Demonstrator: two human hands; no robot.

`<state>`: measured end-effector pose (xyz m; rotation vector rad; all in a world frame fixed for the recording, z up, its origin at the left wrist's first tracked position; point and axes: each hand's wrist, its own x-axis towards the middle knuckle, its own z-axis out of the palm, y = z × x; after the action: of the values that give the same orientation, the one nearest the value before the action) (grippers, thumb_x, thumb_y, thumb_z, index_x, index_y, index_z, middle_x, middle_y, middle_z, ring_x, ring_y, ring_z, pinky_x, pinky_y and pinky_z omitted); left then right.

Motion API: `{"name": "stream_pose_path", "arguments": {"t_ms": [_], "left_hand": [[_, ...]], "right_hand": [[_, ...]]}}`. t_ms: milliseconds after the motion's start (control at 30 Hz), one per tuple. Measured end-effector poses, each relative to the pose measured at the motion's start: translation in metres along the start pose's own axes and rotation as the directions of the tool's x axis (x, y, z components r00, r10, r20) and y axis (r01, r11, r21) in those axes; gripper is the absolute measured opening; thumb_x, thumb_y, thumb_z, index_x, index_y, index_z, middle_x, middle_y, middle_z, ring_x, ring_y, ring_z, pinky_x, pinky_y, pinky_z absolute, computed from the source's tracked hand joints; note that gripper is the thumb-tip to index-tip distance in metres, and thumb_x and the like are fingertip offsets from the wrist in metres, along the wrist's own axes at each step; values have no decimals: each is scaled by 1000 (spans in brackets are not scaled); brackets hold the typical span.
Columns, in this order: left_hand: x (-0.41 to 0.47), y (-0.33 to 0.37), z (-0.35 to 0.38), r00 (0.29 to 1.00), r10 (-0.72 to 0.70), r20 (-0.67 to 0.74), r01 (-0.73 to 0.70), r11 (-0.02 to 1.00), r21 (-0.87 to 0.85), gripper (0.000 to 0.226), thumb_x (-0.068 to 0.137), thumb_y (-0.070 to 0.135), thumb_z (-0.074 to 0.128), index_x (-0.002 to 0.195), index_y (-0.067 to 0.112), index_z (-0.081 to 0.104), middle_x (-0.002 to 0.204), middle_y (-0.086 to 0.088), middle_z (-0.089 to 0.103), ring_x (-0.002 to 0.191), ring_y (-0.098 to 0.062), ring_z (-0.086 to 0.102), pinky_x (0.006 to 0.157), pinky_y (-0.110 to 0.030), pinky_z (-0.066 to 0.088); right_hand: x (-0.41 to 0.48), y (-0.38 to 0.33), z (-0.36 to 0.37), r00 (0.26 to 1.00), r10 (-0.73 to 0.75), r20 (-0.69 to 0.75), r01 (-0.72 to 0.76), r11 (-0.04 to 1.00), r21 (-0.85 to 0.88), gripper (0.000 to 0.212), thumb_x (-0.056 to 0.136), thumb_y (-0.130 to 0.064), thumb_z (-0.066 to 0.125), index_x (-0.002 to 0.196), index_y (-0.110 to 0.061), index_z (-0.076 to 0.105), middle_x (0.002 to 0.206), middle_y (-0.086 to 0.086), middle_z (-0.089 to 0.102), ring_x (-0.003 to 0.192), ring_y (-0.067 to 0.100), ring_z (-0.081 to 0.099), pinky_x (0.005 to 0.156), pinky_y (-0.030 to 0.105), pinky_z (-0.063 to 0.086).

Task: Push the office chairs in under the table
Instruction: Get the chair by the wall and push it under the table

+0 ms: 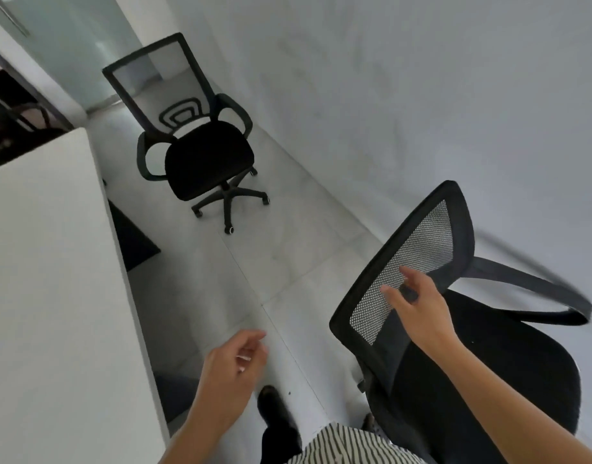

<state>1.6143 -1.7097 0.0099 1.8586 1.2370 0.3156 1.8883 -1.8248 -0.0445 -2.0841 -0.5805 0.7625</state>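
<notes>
The right hand (418, 309) was open, fingers spread at the mesh backrest of the near chair (455, 346), gripping nothing. The left hand (234, 363) hung loosely curled, empty. The far chair (201, 152) stood clear of the white table (47, 262).

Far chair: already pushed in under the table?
No. The far chair stands out on the open floor, clear of the white table edge, with its whole seat and wheeled base in view.
</notes>
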Motion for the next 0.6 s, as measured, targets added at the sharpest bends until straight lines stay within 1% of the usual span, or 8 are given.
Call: {"name": "stream_pose_path", "arguments": {"t_ms": [67,167,200,267,333,400,500,600], "left_hand": [[38,1,-6,996,47,74,-49,999,21,14,88,19,63,92,32,66,90,30,65,84,0,63,66,-5,46],[106,4,-19,982,100,161,-107,994,33,13,87,19,63,93,30,66,91,30,65,84,3,63,65,-4,45],[131,4,-22,974,122,194,-131,991,37,13,87,20,64,93,31,66,90,28,66,83,2,63,65,-4,45],[182,5,-30,949,156,275,-176,983,49,13,87,21,64,93,32,66,84,15,71,84,2,62,65,-4,45],[233,12,-38,908,181,378,-221,973,66,12,88,22,62,96,30,66,84,8,70,86,2,61,67,-6,47],[279,25,-45,856,219,469,-289,954,83,12,88,22,62,98,28,67,87,7,70,85,2,61,68,-7,48],[335,52,-40,757,306,577,-428,900,85,12,87,18,63,95,27,67,84,7,70,82,0,62,64,-7,47],[371,81,-11,603,378,702,-560,828,35,12,87,15,62,97,21,67,78,8,67,78,-2,61,62,-8,46]], "right_hand": [[19,-7,10,997,51,-55,-51,999,0,75,81,-55,61,143,-25,32,145,0,42,129,20,44,105,47,41],[42,-16,29,983,130,-130,-127,992,26,90,76,-60,62,148,-23,22,154,1,30,139,22,33,111,49,34],[50,-18,36,975,161,-152,-157,987,39,95,74,-63,63,148,-24,19,156,0,27,141,21,30,111,50,33],[63,-23,51,955,201,-218,-200,979,29,101,72,-65,64,149,-24,14,157,-1,24,142,20,27,111,52,34],[71,-27,65,920,243,-308,-264,964,-27,98,75,-58,67,150,-25,13,157,-2,23,142,20,26,108,51,38],[74,-33,78,870,296,-394,-341,939,-49,91,81,-50,66,150,-28,11,157,-3,23,141,21,28,104,50,42],[78,-44,90,800,392,-453,-448,894,-17,77,90,-39,56,150,-29,8,158,-2,22,141,22,29,103,49,44],[86,-56,99,722,479,-499,-535,844,36,70,94,-30,50,150,-22,10,158,1,22,141,24,28,105,47,41]]}}
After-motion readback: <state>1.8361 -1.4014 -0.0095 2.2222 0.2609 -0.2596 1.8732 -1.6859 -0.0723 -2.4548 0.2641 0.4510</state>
